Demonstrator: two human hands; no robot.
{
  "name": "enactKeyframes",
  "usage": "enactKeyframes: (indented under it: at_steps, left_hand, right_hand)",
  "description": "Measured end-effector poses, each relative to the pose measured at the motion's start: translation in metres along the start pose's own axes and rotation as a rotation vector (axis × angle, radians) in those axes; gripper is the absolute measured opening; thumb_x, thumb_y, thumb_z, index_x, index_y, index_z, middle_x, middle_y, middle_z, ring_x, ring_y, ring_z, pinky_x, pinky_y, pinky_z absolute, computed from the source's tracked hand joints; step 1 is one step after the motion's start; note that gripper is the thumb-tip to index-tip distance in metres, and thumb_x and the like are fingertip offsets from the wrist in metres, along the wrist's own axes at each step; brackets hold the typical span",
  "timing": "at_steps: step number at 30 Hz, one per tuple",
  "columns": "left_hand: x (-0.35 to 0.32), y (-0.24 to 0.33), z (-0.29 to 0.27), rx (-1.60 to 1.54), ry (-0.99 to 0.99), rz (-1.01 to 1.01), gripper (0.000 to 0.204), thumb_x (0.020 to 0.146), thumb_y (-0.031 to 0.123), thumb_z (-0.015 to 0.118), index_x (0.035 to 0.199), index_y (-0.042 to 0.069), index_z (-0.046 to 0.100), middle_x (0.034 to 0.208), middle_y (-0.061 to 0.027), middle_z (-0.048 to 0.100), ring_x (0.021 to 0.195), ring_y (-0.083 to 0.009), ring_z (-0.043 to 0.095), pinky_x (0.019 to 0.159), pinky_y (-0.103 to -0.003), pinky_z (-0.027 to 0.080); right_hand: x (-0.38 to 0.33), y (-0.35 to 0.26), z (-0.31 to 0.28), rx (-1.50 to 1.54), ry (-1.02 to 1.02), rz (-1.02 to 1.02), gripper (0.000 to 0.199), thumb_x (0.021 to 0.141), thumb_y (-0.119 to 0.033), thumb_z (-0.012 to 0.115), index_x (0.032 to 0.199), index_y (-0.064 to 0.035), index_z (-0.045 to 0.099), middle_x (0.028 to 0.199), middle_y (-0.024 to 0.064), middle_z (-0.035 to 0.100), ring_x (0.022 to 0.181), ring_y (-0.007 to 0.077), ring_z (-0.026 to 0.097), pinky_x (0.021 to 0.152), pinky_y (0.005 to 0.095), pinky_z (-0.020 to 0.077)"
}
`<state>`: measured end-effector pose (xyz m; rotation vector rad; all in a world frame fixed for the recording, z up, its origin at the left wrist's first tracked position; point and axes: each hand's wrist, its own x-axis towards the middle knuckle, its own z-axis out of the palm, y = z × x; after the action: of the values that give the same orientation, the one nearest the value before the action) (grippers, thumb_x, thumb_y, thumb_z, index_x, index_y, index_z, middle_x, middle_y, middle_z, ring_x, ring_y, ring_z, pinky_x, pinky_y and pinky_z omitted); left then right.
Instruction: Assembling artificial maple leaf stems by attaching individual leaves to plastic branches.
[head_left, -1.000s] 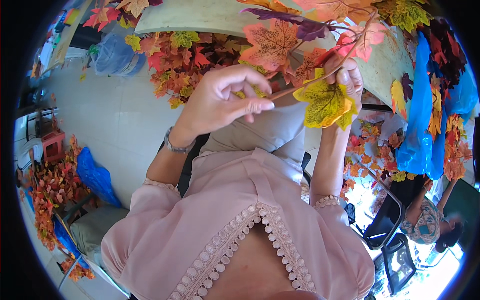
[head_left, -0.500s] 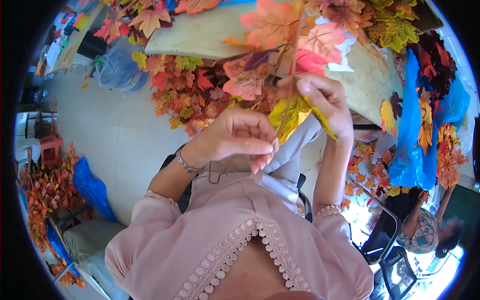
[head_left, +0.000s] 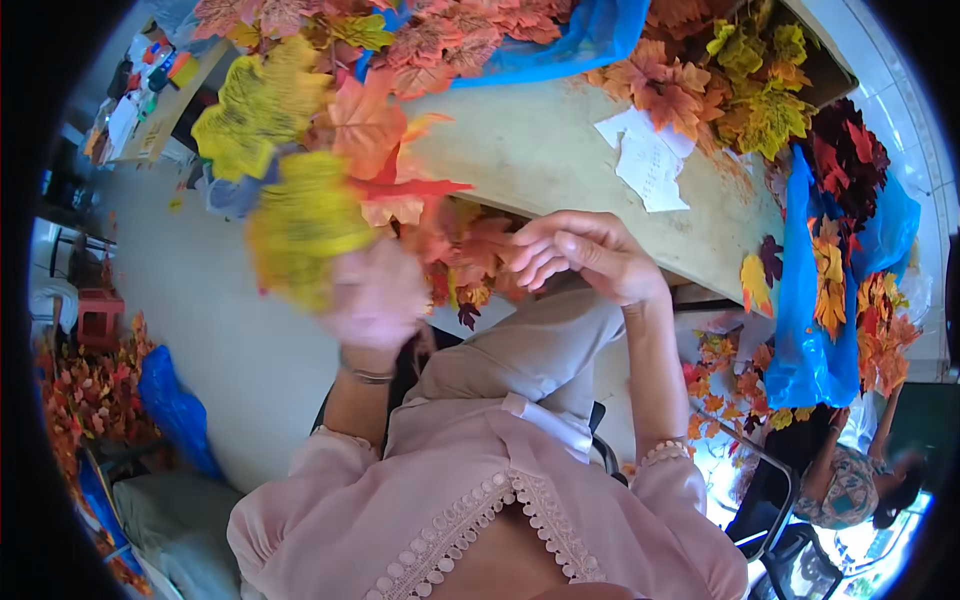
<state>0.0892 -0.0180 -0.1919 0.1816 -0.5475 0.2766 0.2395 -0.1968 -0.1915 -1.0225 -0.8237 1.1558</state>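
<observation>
My left hand (head_left: 378, 300), smeared by motion, is at the left of my lap and grips a spray of artificial maple leaves. Large yellow leaves (head_left: 310, 225) rise from it, along with an orange leaf (head_left: 362, 120) and a red one. Its stem and my fingers' exact hold are too blurred to make out. My right hand (head_left: 595, 255) hovers by the table's near edge with loosely bent fingers, apart and holding nothing. Orange-red artificial leaves (head_left: 470, 250) hang below the table edge, behind and between my hands.
A pale table (head_left: 530, 140) bears torn white paper (head_left: 650, 165), heaped leaves and blue plastic sheeting (head_left: 570, 45). At the right hangs a blue plastic bag (head_left: 810, 330) among leaves. Leaf piles (head_left: 100, 390) and a red stool (head_left: 98, 318) stand left. Another person (head_left: 845, 470) is at far right.
My left hand has swung left and away from my right hand, carrying the leaf spray. My right hand has let go of the yellow leaf and its fingers have loosened.
</observation>
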Motion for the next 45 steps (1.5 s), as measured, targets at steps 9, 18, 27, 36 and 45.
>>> enactKeyframes:
  at_steps: [9, 18, 27, 36, 45]
  left_hand:
    - [-0.013, -0.003, -0.029, 0.081, 0.320, 0.084, 0.017, 0.085, 0.011, 0.051, 0.100, 0.003, 0.047, 0.082, -0.0058, 0.047, 0.071, -0.0128, 0.043, 0.063, -0.022, 0.040]
    - [-0.016, 0.026, -0.014, 0.431, 0.164, 0.279, 0.009, 0.086, 0.016, 0.050, 0.092, 0.010, 0.047, 0.077, 0.0006, 0.046, 0.066, -0.0119, 0.041, 0.058, -0.027, 0.036]
    - [-0.016, 0.046, -0.021, 0.439, 0.203, 0.215, 0.011, 0.088, 0.016, 0.048, 0.093, 0.006, 0.046, 0.076, -0.0013, 0.046, 0.062, -0.0122, 0.041, 0.054, -0.026, 0.038]
    - [-0.009, 0.046, -0.031, 0.468, 0.274, 0.176, 0.012, 0.088, 0.017, 0.046, 0.094, 0.006, 0.047, 0.074, -0.0017, 0.044, 0.063, -0.0124, 0.041, 0.054, -0.025, 0.038]
    - [-0.009, 0.051, -0.030, 0.491, 0.327, 0.147, 0.014, 0.086, 0.017, 0.050, 0.093, 0.005, 0.047, 0.074, -0.0027, 0.046, 0.063, -0.0131, 0.043, 0.054, -0.026, 0.039]
  right_hand:
    - [0.086, -0.053, -0.061, -0.640, 0.424, -0.212, 0.023, 0.085, -0.016, 0.051, 0.091, 0.0035, 0.061, 0.077, 0.0073, 0.061, 0.068, 0.0120, 0.056, 0.064, 0.0245, 0.0453]
    - [0.247, -0.047, -0.083, -1.076, 0.735, -0.370, 0.022, 0.067, -0.024, 0.068, 0.080, -0.0055, 0.068, 0.068, 0.0084, 0.064, 0.061, 0.0165, 0.060, 0.062, 0.0279, 0.0468]
    - [0.293, -0.017, -0.110, -1.034, 0.735, -0.097, 0.033, 0.066, -0.037, 0.069, 0.074, -0.0050, 0.067, 0.060, 0.0143, 0.059, 0.061, 0.0224, 0.059, 0.064, 0.0339, 0.0458]
    - [0.269, -0.059, -0.126, -1.152, 0.872, -0.247, 0.036, 0.071, -0.038, 0.065, 0.089, -0.0065, 0.067, 0.078, 0.0136, 0.065, 0.075, 0.0224, 0.063, 0.071, 0.0302, 0.0469]
    - [0.297, -0.114, -0.154, -1.338, 1.230, -0.599, 0.029, 0.065, -0.028, 0.070, 0.079, -0.0037, 0.066, 0.068, 0.0145, 0.062, 0.066, 0.0297, 0.060, 0.065, 0.0387, 0.0464]
